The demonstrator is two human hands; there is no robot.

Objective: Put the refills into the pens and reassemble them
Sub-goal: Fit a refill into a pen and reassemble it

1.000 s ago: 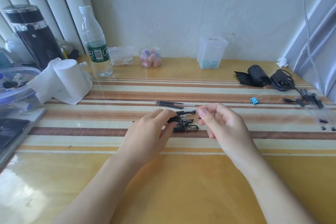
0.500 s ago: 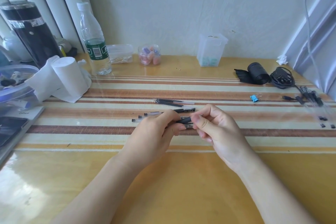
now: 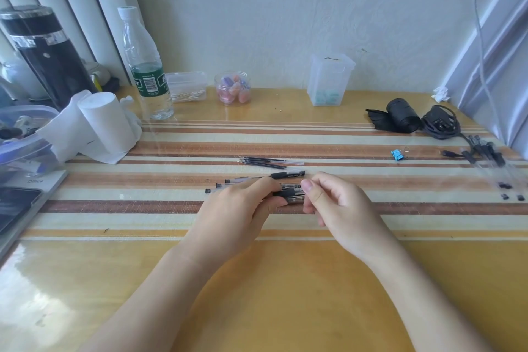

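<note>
Held pen mostly under left hand.

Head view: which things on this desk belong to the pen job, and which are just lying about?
Job: thin black refills; loose clear pen barrels with black grips; clear black-gripped pen pinched by left hand and right hand.
Lying about: green-labelled clear water bottle; white tissue roll; blue binder clip; black coiled cable.

Bright daylight; glare on the glossy table, edges warped.
</note>
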